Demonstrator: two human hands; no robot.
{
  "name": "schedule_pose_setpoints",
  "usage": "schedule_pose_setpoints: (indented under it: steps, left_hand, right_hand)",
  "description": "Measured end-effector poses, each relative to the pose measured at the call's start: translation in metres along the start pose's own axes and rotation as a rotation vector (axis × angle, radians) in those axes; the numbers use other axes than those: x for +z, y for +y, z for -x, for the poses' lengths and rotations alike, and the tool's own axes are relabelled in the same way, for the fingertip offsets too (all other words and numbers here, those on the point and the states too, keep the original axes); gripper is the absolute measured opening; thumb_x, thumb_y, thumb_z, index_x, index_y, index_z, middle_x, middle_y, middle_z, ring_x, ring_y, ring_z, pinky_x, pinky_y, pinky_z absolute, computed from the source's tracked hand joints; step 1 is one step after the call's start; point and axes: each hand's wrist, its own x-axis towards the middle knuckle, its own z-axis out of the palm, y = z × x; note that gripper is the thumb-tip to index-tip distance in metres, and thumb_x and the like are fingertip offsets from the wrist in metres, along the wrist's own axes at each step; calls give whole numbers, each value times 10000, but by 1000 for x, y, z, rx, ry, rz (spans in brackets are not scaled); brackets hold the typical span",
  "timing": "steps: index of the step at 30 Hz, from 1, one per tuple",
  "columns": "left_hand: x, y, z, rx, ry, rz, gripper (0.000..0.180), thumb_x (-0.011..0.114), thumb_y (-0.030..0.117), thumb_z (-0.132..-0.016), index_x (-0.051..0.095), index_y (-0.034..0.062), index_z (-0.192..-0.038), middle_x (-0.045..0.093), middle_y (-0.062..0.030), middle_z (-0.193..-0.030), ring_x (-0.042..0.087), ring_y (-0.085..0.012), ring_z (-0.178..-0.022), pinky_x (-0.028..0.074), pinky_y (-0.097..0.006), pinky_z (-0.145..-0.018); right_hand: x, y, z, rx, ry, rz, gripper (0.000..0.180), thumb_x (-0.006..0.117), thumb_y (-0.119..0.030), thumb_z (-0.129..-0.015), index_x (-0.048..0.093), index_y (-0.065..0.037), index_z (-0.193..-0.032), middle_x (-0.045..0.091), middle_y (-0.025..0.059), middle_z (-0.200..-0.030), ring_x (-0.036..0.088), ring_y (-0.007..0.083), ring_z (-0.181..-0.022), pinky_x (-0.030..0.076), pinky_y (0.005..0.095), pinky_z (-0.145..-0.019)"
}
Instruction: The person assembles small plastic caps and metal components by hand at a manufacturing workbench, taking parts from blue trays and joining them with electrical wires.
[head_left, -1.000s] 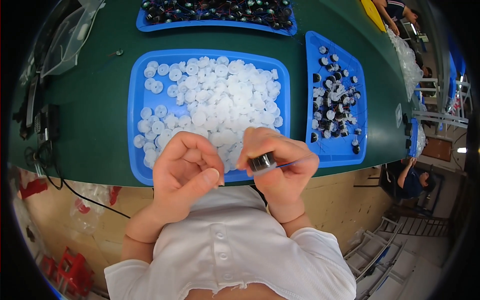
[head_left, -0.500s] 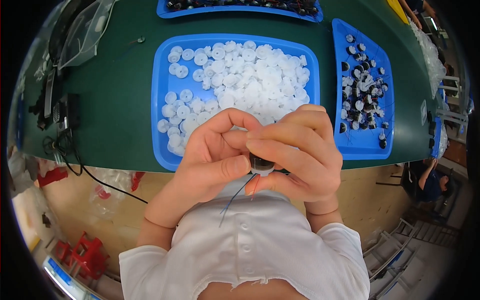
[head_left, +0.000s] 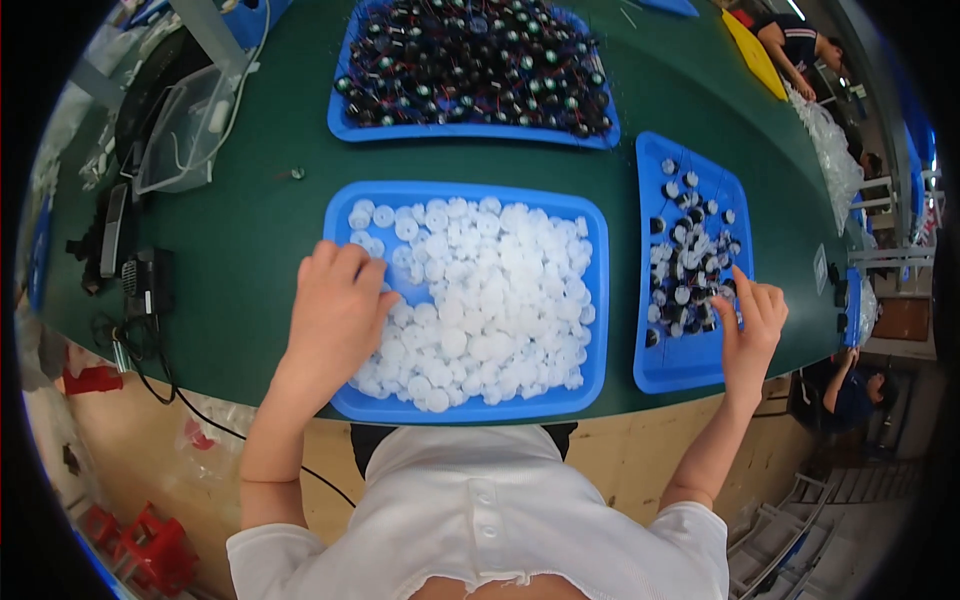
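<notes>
White round plastic caps [head_left: 490, 290] fill the middle blue tray [head_left: 470, 195]; the left hand [head_left: 335, 310] lies open on them near its left rim. The right hand [head_left: 750, 320], fingers spread, touches small black-and-white parts [head_left: 690, 260] in the narrower blue tray [head_left: 665, 372] beside the green surface [head_left: 250, 260] edge.

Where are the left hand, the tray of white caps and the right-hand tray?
left hand [head_left: 335, 310], head view, back of hand
tray of white caps [head_left: 602, 300], head view, right rim
right-hand tray [head_left: 668, 374], head view, bare floor

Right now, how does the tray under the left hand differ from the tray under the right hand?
The middle tray under the left hand is wide and heaped with white round caps. The right tray under the right hand is narrower and holds fewer, scattered black and white pieces, with bare floor showing. Both are shallow blue trays on the green table.
</notes>
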Motion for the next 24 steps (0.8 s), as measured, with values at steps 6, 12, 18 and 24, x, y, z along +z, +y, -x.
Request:
schedule_pose_setpoints:
  steps: [6,12,18,24]
  left_hand:
    - [12,4,-6,-14,-68,-20,117,675,83,-651,579,20,-666,490,-104,-760,486,-257,-780,359,-354,-674]
    - [-7,3,1,-80,-74,-55,114,674,79,-656,585,10,-679,506,-105,-773,490,-269,-785,372,-360,-684]
    - [-6,-3,-3,-52,-133,0,176,703,82,-628,592,13,-746,525,-86,-777,494,-263,-784,373,-372,-682]
    - [-13,-9,-7,-234,-68,571,140,653,4,-693,560,11,-797,596,-70,-821,552,-217,-754,418,-333,-694]
  right_hand:
    - [-6,-17,-50,-75,-53,75,450,695,-152,-718,565,-33,-1132,546,116,-1139,502,293,-1044,374,396,-897]
    - [44,-113,-169,-422,-102,-418,147,644,-115,-779,648,-22,-893,616,118,-813,593,278,-791,469,353,-675]
    - [131,-159,-245,-382,-379,-126,230,652,-248,-767,665,-39,-861,644,129,-830,629,312,-819,508,413,-690]
    - [132,-155,-251,-348,-413,-167,268,690,-209,-742,614,-32,-928,630,134,-891,631,275,-808,506,368,-697]
